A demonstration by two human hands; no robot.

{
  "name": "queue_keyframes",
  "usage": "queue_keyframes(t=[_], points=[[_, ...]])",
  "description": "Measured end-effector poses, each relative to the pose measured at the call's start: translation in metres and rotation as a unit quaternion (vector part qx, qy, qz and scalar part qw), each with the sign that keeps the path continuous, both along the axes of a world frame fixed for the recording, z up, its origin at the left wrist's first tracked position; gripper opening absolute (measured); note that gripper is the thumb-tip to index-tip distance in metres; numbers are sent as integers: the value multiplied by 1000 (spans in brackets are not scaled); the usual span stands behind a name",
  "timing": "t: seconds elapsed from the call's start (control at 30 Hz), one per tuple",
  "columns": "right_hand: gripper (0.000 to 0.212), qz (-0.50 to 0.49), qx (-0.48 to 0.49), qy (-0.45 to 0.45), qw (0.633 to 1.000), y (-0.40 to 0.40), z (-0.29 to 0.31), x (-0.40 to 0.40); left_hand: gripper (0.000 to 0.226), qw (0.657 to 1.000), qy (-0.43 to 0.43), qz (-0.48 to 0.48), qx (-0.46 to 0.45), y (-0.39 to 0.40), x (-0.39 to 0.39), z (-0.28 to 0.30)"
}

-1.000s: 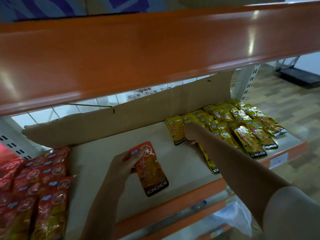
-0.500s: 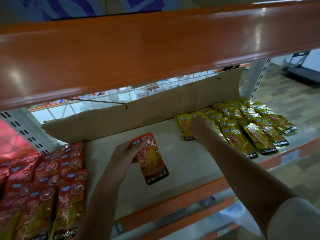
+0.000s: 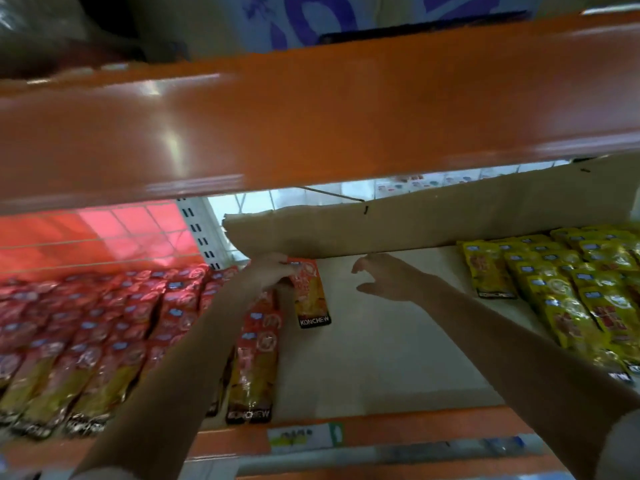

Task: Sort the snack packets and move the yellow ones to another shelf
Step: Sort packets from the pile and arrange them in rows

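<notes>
Pinching the orange packet top, left grip; right grip spread, holding nothing, beside it.

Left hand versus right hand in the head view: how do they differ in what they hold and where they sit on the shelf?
The left hand grips the top of an orange foil snack packet; the right hand holds nothing, fingers loosely spread. The left hand sits beside the rows of red packets; the right hand hovers over bare shelf board, short of the yellow packets. Both reach in under the orange beam.
</notes>
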State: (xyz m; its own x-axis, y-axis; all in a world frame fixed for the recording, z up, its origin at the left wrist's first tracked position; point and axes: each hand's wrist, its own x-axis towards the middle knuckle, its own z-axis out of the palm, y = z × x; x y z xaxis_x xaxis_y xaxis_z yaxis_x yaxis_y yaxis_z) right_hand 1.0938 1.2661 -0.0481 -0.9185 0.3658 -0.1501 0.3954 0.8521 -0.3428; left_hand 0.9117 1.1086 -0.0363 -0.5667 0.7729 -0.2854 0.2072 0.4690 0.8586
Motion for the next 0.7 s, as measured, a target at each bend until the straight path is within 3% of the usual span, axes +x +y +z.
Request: queue_keyframes(t=[0.1,0.17,0.47,0.7], points=[[44,17,6,5,1000,-11,0,-19,28,981,188,-18,-53,7,-27,-3],[43,19,3,14,1000,-16,-1,-28,30,960,269,-27,-66,11,-34,-5],[43,-4,-5,6,1000,-28,-17,-47,15,933,357,-17,-44,8,-42,-26],[42,-34,-11,9,999,-36,-21,-52,22,898,434,11,-72,14,-43,-36]])
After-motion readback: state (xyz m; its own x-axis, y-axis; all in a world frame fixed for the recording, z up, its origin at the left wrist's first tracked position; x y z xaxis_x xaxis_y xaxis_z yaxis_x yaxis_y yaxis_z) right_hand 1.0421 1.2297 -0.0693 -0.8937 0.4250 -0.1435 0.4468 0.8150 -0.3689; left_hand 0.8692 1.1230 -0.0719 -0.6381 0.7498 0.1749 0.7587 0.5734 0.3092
